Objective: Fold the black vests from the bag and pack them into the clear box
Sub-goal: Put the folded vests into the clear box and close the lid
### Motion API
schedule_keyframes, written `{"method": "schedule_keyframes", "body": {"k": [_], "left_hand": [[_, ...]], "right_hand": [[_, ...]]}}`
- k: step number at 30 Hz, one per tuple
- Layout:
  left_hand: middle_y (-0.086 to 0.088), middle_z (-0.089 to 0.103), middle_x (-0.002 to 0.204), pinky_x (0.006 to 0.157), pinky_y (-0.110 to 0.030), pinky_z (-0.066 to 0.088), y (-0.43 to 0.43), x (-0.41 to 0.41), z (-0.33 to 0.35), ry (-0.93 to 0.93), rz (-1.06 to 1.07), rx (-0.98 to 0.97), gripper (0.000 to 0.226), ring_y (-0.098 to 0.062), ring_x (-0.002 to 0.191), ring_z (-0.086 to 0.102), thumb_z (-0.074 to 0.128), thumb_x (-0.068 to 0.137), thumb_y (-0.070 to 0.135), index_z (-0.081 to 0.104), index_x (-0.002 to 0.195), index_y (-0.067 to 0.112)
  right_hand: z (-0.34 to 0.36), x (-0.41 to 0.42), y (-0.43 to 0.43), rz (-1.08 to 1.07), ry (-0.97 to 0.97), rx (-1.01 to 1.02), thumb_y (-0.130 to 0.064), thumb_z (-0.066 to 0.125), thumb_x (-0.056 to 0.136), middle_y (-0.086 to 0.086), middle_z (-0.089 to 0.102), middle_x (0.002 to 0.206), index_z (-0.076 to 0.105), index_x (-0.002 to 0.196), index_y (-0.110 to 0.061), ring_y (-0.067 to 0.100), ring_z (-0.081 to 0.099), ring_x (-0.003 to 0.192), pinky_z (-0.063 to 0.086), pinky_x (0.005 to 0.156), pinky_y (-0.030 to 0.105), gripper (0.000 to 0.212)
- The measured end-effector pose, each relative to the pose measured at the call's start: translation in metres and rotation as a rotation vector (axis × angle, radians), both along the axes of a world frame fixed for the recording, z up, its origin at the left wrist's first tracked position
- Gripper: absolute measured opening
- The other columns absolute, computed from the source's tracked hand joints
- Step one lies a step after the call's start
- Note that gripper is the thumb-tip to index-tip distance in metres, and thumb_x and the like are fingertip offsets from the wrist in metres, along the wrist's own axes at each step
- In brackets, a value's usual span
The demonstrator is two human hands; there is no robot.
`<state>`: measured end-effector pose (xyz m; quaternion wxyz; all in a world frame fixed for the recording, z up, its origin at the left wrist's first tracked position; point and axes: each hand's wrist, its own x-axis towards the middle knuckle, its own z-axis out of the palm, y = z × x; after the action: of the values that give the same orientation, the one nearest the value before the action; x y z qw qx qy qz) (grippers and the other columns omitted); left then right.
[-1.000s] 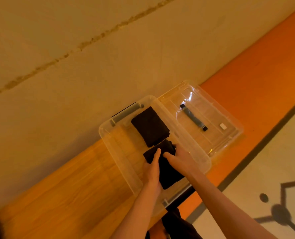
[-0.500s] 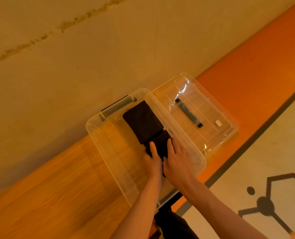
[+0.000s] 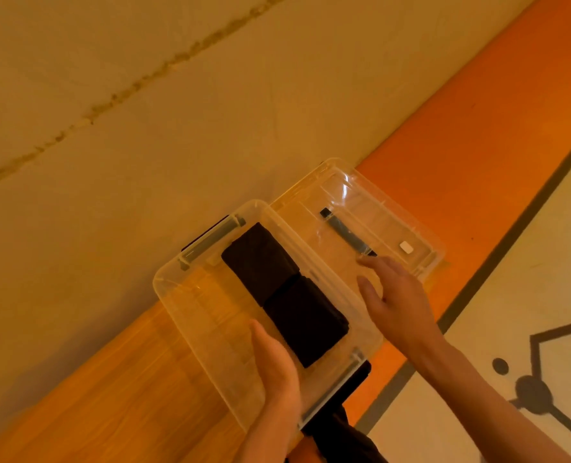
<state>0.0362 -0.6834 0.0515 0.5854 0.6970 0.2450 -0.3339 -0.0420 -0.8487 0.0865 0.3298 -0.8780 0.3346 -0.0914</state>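
Two folded black vests lie in the clear plastic box — left hand flat inside, right hand spread empty over its rim.

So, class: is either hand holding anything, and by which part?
Nothing is held. The left hand lies open inside the clear plastic box beside a folded black vest; the right hand hovers open.

Surroundings: bench, wall, floor.
Wooden bench runs along a beige wall that carries a stained diagonal seam. A dark strip borders the bench's front edge; the pale floor beyond it bears a black line marking.
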Motion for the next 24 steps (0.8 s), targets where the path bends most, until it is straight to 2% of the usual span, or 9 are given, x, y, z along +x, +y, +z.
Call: {"method": "schedule_keyframes", "body": {"k": [2, 5, 8, 11, 14, 16, 18, 21, 24], "left_hand": [[0.003, 0.018, 0.168, 0.124, -0.037, 0.02, 0.0, -0.002, 0.01, -0.239, -0.075, 0.121, 0.058, -0.016, 0.153, 0.02, 0.023, 0.11, 0.047, 0.018, 0.162, 0.023], [0.012, 0.026, 0.164, 0.12, -0.036, 0.031, -0.016, -0.004, 0.027, -0.518, -0.238, 0.129, 0.053, -0.007, 0.149, 0.026, 0.037, 0.109, 0.041, 0.028, 0.159, 0.029], [0.017, 0.025, 0.162, 0.114, -0.025, 0.035, -0.044, 0.001, 0.031, -0.642, -0.463, 0.136, 0.055, 0.001, 0.146, 0.028, 0.049, 0.105, 0.033, 0.031, 0.157, 0.029], [0.018, 0.024, 0.161, 0.118, -0.031, 0.037, -0.071, 0.009, 0.025, -0.67, -0.608, 0.128, 0.055, 0.0, 0.147, 0.028, 0.053, 0.105, 0.029, 0.034, 0.156, 0.027], [0.021, 0.019, 0.162, 0.12, -0.033, 0.034, -0.093, 0.02, 0.025, -0.681, -0.69, 0.129, 0.055, 0.0, 0.149, 0.023, 0.052, 0.105, 0.029, 0.034, 0.156, 0.029], [0.021, 0.018, 0.162, 0.118, -0.03, 0.035, -0.104, 0.029, 0.025, -0.696, -0.734, 0.149, 0.052, 0.0, 0.148, 0.022, 0.051, 0.105, 0.03, 0.037, 0.155, 0.028], [0.021, 0.02, 0.161, 0.116, -0.028, 0.036, -0.113, 0.035, 0.025, -0.694, -0.766, 0.156, 0.048, 0.0, 0.147, 0.024, 0.05, 0.105, 0.03, 0.041, 0.152, 0.027], [0.014, 0.026, 0.159, 0.116, -0.029, 0.036, -0.128, 0.042, 0.031, -0.65, -0.801, 0.119, 0.046, -0.004, 0.147, 0.027, 0.05, 0.105, 0.029, 0.045, 0.15, 0.022], [0.005, 0.036, 0.156, 0.113, -0.032, 0.04, -0.153, 0.046, 0.05, -0.517, -0.824, 0.075, 0.044, -0.011, 0.141, 0.039, 0.047, 0.106, 0.036, 0.047, 0.148, 0.021]], "right_hand": [[-0.011, 0.001, -0.048, -0.089, 0.033, -0.034, -0.026, 0.057, 0.102, 0.005, 0.061, 0.134, 0.06, 0.132, -0.014, 0.02, 0.061, 0.1, 0.041, 0.089, 0.031, 0.033], [-0.048, 0.006, -0.117, -0.207, 0.179, -0.07, -0.031, 0.06, 0.1, 0.014, 0.056, 0.14, 0.053, 0.14, -0.011, 0.033, 0.057, 0.119, 0.043, 0.1, 0.044, 0.046], [-0.091, 0.006, -0.176, -0.249, 0.426, -0.032, -0.047, 0.061, 0.098, 0.021, 0.052, 0.142, 0.042, 0.147, -0.009, 0.04, 0.051, 0.126, 0.046, 0.097, 0.049, 0.066], [-0.121, 0.009, -0.203, -0.212, 0.524, 0.086, -0.046, 0.062, 0.097, 0.023, 0.058, 0.129, 0.046, 0.139, -0.002, 0.038, 0.056, 0.111, 0.048, 0.08, 0.043, 0.064], [-0.143, 0.006, -0.218, -0.221, 0.473, 0.073, -0.029, 0.064, 0.099, 0.024, 0.061, 0.123, 0.054, 0.132, 0.001, 0.04, 0.058, 0.107, 0.051, 0.084, 0.046, 0.045], [-0.145, 0.002, -0.227, -0.242, 0.427, 0.061, -0.02, 0.061, 0.1, 0.025, 0.067, 0.106, 0.066, 0.115, 0.004, 0.037, 0.061, 0.089, 0.049, 0.072, 0.04, 0.029], [-0.133, -0.002, -0.231, -0.248, 0.388, 0.1, -0.017, 0.055, 0.103, 0.023, 0.065, 0.084, 0.068, 0.098, 0.005, 0.031, 0.055, 0.067, 0.038, 0.058, 0.036, 0.026], [-0.091, -0.008, -0.227, -0.216, 0.26, 0.201, -0.019, 0.048, 0.107, 0.02, 0.065, 0.088, 0.059, 0.097, 0.0, 0.031, 0.059, 0.072, 0.046, 0.063, 0.043, 0.024], [-0.033, -0.017, -0.206, -0.199, 0.004, 0.366, -0.019, 0.046, 0.107, 0.009, 0.069, 0.094, 0.052, 0.103, -0.004, 0.027, 0.068, 0.08, 0.056, 0.074, 0.051, 0.016]]}}
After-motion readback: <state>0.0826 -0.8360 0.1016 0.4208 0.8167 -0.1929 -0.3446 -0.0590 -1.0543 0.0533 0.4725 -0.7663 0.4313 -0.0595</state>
